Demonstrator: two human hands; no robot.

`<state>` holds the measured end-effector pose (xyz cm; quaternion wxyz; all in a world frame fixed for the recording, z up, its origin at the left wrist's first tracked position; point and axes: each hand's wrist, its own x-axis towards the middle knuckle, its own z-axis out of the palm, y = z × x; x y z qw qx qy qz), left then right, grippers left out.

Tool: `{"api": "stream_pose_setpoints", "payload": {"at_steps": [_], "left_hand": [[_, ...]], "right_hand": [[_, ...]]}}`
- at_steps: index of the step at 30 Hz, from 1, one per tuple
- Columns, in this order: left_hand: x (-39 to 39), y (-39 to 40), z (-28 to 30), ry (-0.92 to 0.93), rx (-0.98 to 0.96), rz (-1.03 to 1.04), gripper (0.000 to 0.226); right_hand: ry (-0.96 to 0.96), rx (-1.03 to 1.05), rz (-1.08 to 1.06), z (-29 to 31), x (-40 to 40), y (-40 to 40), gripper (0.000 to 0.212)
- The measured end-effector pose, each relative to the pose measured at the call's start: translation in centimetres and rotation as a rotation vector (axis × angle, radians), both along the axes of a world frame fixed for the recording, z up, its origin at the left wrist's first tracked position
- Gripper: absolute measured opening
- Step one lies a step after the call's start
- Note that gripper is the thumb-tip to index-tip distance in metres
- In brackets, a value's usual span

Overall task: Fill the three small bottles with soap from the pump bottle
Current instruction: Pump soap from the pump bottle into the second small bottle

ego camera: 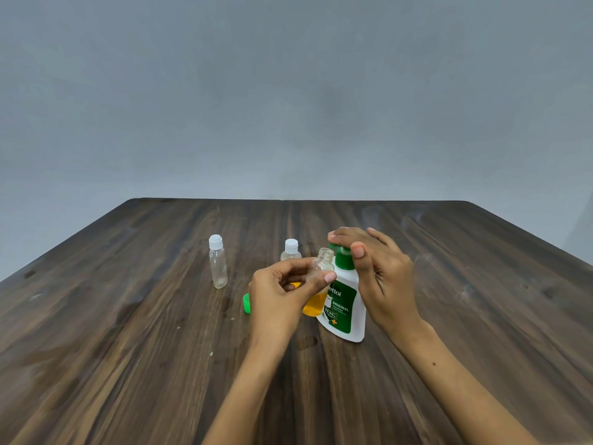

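Uncapped bottle in left grip, under pump

Desk: dark wood grain, matt, faintly scuffed. Pump bottle: glossy white plastic, green printed label, green plastic pump. Open small bottle: clear, smooth plastic. Two far bottles: clear plastic, white caps. Wall: matt grey.
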<state>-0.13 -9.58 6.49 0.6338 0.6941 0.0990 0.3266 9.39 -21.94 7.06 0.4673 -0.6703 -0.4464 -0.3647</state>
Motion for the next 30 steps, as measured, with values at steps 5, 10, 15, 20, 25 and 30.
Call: {"api": "stream_pose_setpoints", "payload": {"at_steps": [5, 10, 15, 20, 25, 30], "left_hand": [[-0.04, 0.22, -0.18, 0.017, 0.006, 0.010, 0.041], [-0.21, 0.00, -0.25, 0.014, 0.016, 0.001, 0.045], [-0.24, -0.10, -0.17, 0.014, 0.015, -0.005, 0.047], [-0.28, -0.01, -0.14, 0.004, 0.018, -0.009, 0.042], [-0.18, -0.06, -0.29, 0.012, 0.000, -0.008, 0.044], [-0.07, 0.05, -0.24, 0.010, 0.006, -0.007, 0.037]], "right_hand": [[0.003, -0.024, -0.014, 0.37, 0.10, 0.05, 0.061], [0.010, 0.003, 0.011, -0.06, -0.08, 0.02, 0.059], [0.004, -0.032, -0.001, 0.14, 0.15, -0.10, 0.062], [0.017, -0.030, 0.010, 0.11, 0.11, -0.12, 0.064], [0.021, -0.031, 0.005, -0.11, 0.19, -0.14, 0.063], [0.022, -0.049, 0.011, 0.12, 0.33, -0.23, 0.065]]}}
